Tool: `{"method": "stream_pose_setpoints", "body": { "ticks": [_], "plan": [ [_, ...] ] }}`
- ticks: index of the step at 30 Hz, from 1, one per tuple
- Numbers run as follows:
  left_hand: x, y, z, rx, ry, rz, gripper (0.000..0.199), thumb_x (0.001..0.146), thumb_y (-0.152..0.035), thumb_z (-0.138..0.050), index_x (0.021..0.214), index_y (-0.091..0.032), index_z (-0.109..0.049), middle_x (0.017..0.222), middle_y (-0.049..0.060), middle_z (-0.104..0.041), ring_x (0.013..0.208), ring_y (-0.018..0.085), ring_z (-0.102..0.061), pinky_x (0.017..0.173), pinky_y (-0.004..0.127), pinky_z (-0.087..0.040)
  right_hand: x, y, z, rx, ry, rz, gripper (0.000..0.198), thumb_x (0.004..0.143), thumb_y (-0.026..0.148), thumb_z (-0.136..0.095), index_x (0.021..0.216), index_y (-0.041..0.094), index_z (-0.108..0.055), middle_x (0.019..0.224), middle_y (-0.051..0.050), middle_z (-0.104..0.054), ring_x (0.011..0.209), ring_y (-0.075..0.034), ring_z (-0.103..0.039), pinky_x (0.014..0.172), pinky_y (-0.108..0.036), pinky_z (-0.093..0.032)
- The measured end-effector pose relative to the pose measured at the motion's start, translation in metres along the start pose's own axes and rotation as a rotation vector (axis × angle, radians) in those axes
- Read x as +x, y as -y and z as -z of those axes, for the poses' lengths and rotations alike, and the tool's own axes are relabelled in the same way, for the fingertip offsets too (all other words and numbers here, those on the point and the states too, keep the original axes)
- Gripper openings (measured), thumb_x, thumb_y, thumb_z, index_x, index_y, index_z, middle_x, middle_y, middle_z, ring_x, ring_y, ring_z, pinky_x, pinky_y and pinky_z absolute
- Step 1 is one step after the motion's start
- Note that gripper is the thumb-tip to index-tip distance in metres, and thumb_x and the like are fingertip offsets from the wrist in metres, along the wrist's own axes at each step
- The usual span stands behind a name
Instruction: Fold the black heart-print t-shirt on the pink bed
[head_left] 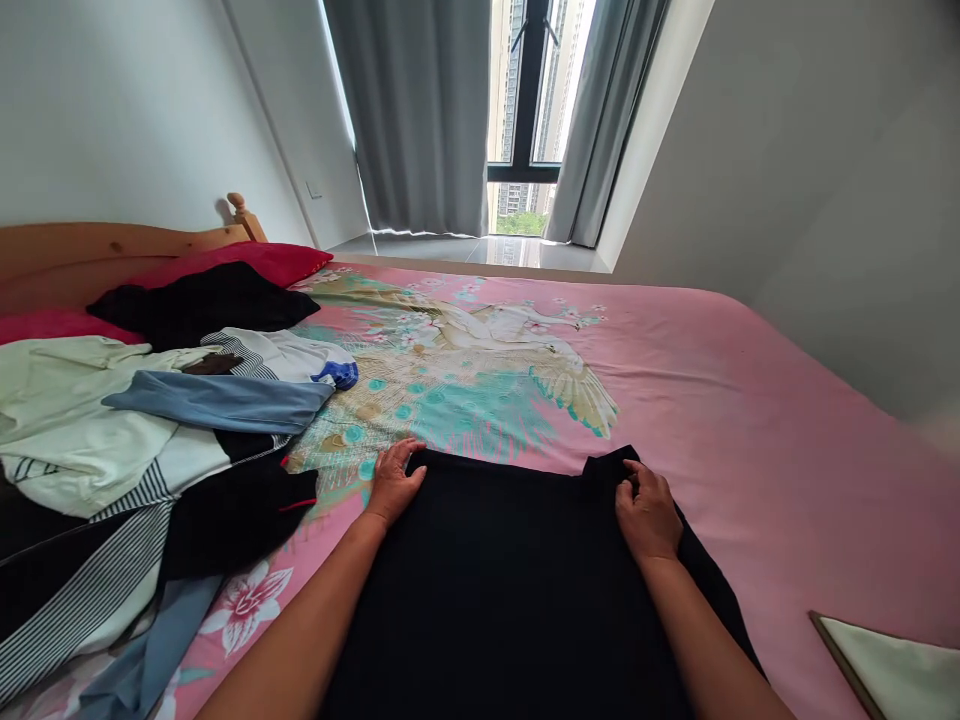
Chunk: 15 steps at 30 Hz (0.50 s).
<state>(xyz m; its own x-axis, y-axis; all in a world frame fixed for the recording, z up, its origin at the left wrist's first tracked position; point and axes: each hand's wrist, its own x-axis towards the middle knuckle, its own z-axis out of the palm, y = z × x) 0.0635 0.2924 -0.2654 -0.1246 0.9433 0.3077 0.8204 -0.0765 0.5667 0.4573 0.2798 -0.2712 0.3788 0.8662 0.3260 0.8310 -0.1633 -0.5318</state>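
Note:
A plain black garment (517, 580) lies spread on the bed in front of me, its far edge running nearly straight across. Whether it is a shirt, skirt or trousers, I cannot tell. My left hand (394, 485) grips its far left corner, thumb on top and fingers over the edge. At the far right corner my right hand (649, 512) pinches the cloth, where a small part is bunched up. The near end of the garment runs out of view between my forearms.
The bed has a pink sheet (690, 370) with a peacock print. To the left lies a heap of clothes, with a pale green garment (82, 400) and a blue-grey one (225, 400). Red pillows (277, 262) rest by the wooden headboard (127, 240). A pale folded cloth (892, 660) lies at right.

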Motion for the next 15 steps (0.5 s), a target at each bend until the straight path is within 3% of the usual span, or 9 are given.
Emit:
{"method": "stream_pose_setpoints", "body": {
  "ticks": [3,8,11,15],
  "plan": [
    [-0.002,0.004,-0.002,-0.013,-0.014,-0.033,0.024,0.077,-0.021,-0.054,0.098,-0.025,-0.065,0.118,0.003,-0.060,0.115,0.022,-0.051,0.108,0.047,-0.025,0.000,0.001,-0.001,-0.039,0.016,-0.001,0.045,0.082,0.028,-0.035,0.125,0.027,-0.048,0.106,-0.005,-0.057,0.106,-0.022,-0.050,0.085,-0.035,-0.041],
    [0.006,0.008,-0.005,0.010,-0.040,-0.094,0.026,0.079,-0.026,-0.053,0.100,-0.025,-0.068,0.113,0.005,-0.062,0.109,0.023,-0.055,0.104,0.046,-0.032,0.005,0.005,0.000,-0.065,0.056,-0.037,0.050,0.081,0.029,-0.034,0.130,0.022,-0.044,0.107,-0.006,-0.058,0.106,-0.022,-0.050,0.092,-0.036,-0.040],
    [0.015,0.015,-0.005,-0.008,0.011,-0.150,0.021,0.078,-0.030,-0.056,0.093,-0.026,-0.070,0.105,0.004,-0.064,0.103,0.023,-0.057,0.097,0.040,-0.040,0.009,0.009,0.000,-0.069,0.092,-0.110,0.055,0.080,0.032,-0.036,0.134,0.022,-0.038,0.101,-0.005,-0.060,0.103,-0.023,-0.052,0.087,-0.036,-0.042],
    [0.022,0.018,-0.001,-0.006,0.042,-0.180,0.015,0.080,-0.030,-0.057,0.083,-0.025,-0.071,0.101,0.004,-0.064,0.100,0.022,-0.056,0.094,0.039,-0.041,0.021,0.011,0.001,-0.159,0.209,-0.259,0.058,0.081,0.039,-0.036,0.138,0.030,-0.029,0.099,-0.002,-0.061,0.095,-0.025,-0.057,0.078,-0.039,-0.043]
  ]
}}
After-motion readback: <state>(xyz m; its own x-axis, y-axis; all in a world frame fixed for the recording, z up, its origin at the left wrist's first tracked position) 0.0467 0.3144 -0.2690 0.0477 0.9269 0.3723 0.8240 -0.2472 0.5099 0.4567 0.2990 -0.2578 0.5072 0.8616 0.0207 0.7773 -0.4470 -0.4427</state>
